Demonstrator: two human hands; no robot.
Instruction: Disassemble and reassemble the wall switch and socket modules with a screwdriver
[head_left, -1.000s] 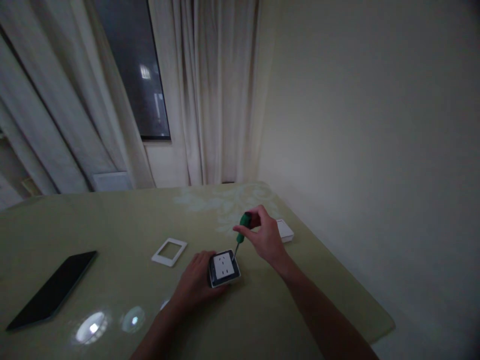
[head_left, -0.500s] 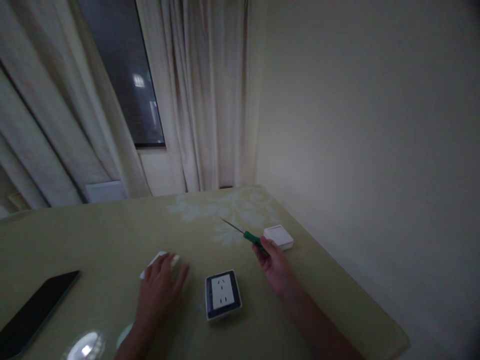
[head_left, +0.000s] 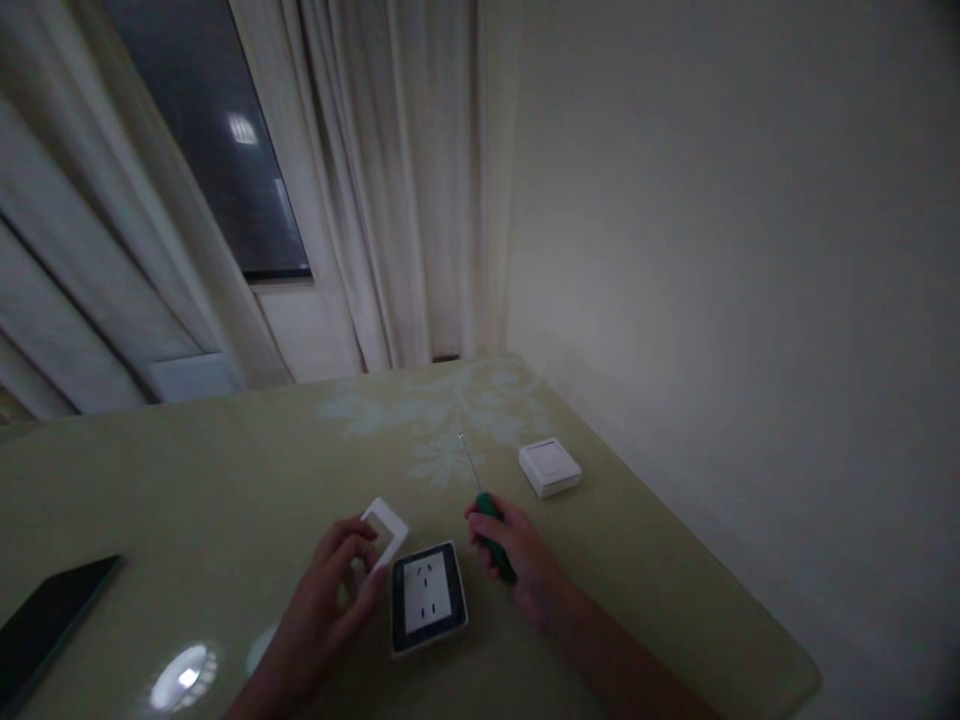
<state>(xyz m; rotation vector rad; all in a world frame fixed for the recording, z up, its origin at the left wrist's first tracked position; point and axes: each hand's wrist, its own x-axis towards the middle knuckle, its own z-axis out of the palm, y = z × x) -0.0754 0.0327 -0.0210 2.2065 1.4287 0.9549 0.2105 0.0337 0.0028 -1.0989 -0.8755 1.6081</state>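
Between my hands lies a wall socket (head_left: 427,598) with a white face, a dark surround and a white base. My left hand (head_left: 334,590) grips a white socket frame (head_left: 390,528), tilted up just beside the socket's far left corner. Part of the frame is hidden by the fingers. My right hand (head_left: 517,555) is wrapped round the green handle of a screwdriver (head_left: 487,515). The thin metal shaft points away from me and slightly left, over the table.
A white square switch box (head_left: 550,467) stands beyond my right hand, near the table's right edge. A dark flat tablet-like object (head_left: 56,620) lies at the left. The greenish table (head_left: 225,480) meets the wall on the right, with curtains (head_left: 397,180) behind.
My left hand has lifted the white frame off the table and brought it right, beside the socket. My right hand has drawn nearer, away from the switch box, turning the screwdriver more upright in view.
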